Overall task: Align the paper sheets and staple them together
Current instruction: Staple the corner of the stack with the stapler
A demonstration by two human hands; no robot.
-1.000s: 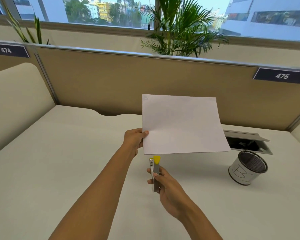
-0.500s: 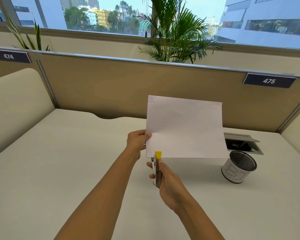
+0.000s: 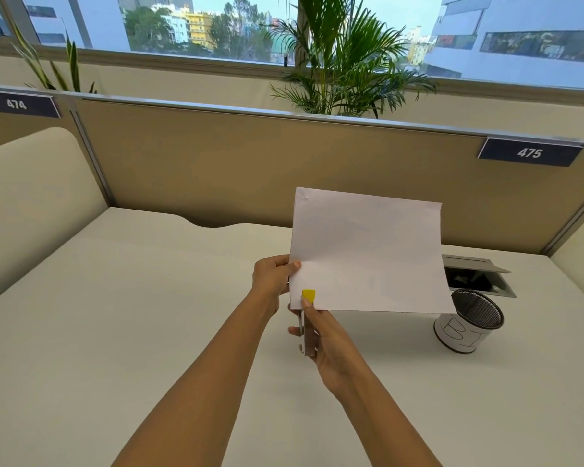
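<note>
A dark nameplate [image 3: 20,103] on the partition's top rail, far to the left of the fingers [image 3: 295,265] and above them, reads "474" in white. A matching nameplate [image 3: 529,152] up and to the right of them reads "475". On the surface, right of the fingers, a mesh cup [image 3: 469,320] wears a white band with large hand-drawn letters, seemingly "BI".

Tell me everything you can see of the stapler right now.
The slim silver metal stapler with a yellow tip is held upright in the right hand, above the white desk. Its yellow end overlaps the lower left corner of the white paper sheets, which the left hand pinches at their left edge. The fingers hide much of its body.
</note>
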